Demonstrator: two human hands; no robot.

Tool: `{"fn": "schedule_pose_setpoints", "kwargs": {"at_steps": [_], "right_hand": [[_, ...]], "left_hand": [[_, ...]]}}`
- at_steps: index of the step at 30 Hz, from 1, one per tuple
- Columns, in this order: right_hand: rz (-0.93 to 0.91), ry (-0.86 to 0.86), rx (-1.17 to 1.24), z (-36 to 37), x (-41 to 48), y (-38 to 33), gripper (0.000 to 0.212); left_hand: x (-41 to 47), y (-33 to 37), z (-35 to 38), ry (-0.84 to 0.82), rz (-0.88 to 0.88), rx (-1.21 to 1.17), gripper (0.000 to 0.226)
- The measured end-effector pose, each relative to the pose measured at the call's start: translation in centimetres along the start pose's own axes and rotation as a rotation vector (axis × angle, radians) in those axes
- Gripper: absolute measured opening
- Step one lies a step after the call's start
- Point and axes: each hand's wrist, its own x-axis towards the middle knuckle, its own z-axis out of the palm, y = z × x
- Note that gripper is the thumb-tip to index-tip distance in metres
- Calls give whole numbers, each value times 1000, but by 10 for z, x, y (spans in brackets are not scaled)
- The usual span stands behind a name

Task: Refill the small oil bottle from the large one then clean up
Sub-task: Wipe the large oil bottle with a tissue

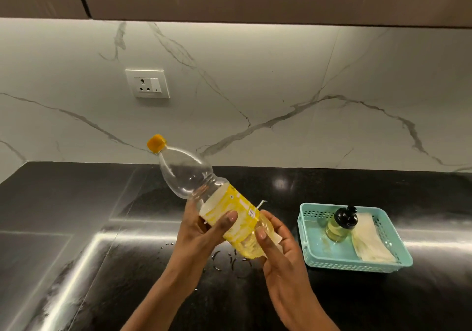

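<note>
Large oil bottle (pixel 204 195): held in the air over the black desk (pixel 102 228), tilted with its neck up and to the left, orange cap (pixel 156 143) on; oil sits only in the lower end.
Left hand (pixel 201 231): wrapped round the yellow label, thumb across the front.
Right hand (pixel 275 241): gripping the bottle's base, with a scrap of white paper (pixel 277 238) pressed between palm and plastic.
Small oil bottle (pixel 339 226): upright in the teal basket (pixel 357 264) to the right, black top on, yellow oil showing inside, beside a folded white cloth (pixel 370 241).
Desk below the hands: droplets (pixel 229 259) scattered on the surface.
Step in hand: the refill looks finished, as both bottles are capped; this appears to be the clean-up, wiping down the large bottle.
Next move calls for: a steady grip on slick plastic, setting the bottle down upright, then the spilled drops need wiping.
</note>
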Motion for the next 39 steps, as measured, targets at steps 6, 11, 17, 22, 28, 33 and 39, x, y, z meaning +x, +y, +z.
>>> {"fn": "schedule_pose_setpoints", "kwargs": {"at_steps": [6,11,17,22,28,33,39], "right_hand": [[-276,-27,-511,4,-13,1,60],[-337,-280,-656,16,-13,-26,50],[-241,-458,-874,18,-4,-47,57],[-128,-424,-861,0,-23,-41,47],[-279,-496,-788,27,-26,-51,61],[-421,-496,-738,39,-10,-61,59],[-509,-334,-779,27,11,-68,49]], "left_hand": [[-1,1,2,40,-41,-83,69],[-9,-2,-1,-41,-62,-72,68],[-14,-3,-4,-55,-53,-93,67],[-9,-2,-19,8,-35,-107,62],[-18,-5,-11,-131,-56,3,81],[-25,-8,-4,-153,-73,5,81],[-27,-4,-12,-155,-74,2,81]]}}
